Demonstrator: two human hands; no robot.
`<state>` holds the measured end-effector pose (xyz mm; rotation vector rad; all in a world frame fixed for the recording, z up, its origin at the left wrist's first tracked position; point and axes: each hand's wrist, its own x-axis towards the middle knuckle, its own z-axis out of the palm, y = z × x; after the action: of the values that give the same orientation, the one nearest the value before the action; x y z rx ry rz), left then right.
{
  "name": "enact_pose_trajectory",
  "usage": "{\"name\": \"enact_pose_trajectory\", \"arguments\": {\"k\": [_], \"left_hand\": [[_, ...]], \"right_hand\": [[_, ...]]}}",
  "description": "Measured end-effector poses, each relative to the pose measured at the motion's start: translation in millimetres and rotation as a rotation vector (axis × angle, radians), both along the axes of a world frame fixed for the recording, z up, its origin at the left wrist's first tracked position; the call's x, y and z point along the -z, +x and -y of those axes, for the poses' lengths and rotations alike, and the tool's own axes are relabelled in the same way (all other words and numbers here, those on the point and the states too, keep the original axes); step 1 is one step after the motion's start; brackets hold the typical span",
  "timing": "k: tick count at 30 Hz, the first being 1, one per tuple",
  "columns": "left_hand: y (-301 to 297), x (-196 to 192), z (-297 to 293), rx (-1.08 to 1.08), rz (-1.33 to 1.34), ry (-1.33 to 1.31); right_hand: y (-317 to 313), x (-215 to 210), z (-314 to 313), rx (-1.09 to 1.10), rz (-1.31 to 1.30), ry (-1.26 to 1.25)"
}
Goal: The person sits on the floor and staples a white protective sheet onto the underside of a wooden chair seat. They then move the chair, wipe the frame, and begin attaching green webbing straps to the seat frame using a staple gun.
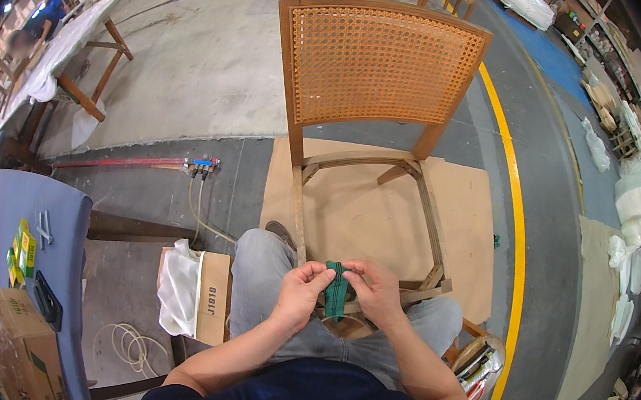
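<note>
Grey concrete floor of a furniture workshop fills the frame, with more chairs seen along the upper edge and a yellow line curving down the right side.

At the far left a blue-covered worktop carries small yellow-green boxes, kept within arm's reach of the seated person. Below it a brown carton is seen. Just right of it, an open box with white cloth stands by the person's left knee, and a coil of pale cord lies on the floor beneath. Hoses run from a blue fitting toward the box.

At centre, a wooden chair with a woven cane back is stood on a cardboard sheet, probably so that the frame is spared from the concrete. Its seat is open, only the frame being present, and it is drawn close against the knees so that the front rail can be reached.

The green strap is held at lower centre, just over the front rail, between both hands. The left hand is closed on the strap's left side, thumb and fingers pinched narrow. The right hand is likewise pinched on its upper right edge, so that the strap is kept upright and taut between them.

At lower right, a round tool holder sits beside the right thigh.
</note>
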<state>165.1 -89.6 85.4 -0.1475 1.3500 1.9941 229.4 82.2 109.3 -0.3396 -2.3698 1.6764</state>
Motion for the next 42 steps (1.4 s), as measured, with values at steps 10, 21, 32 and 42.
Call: {"name": "enact_pose_trajectory", "arguments": {"k": [10, 21, 32, 42], "left_hand": [[-40.6, 7.5, -19.3, 0.004, -0.984, -0.586], [-196.2, 92.5, -64.6, -0.154, -0.761, -0.901], [-230.3, 125.4, -95.6, 0.106, -0.742, -1.029], [-236.0, 112.6, -100.7, 0.14, -0.745, -1.056]], "right_hand": [[-52.2, 16.6, -25.1, -0.104, -0.087, 0.223], [-258.7, 115.0, -88.6, -0.113, 0.161, 0.287], [-340.2, 153.1, -88.8, -0.08, 0.43, 0.352], [-339.9, 144.9, -84.6, 0.007, 0.336, 0.409]]}}
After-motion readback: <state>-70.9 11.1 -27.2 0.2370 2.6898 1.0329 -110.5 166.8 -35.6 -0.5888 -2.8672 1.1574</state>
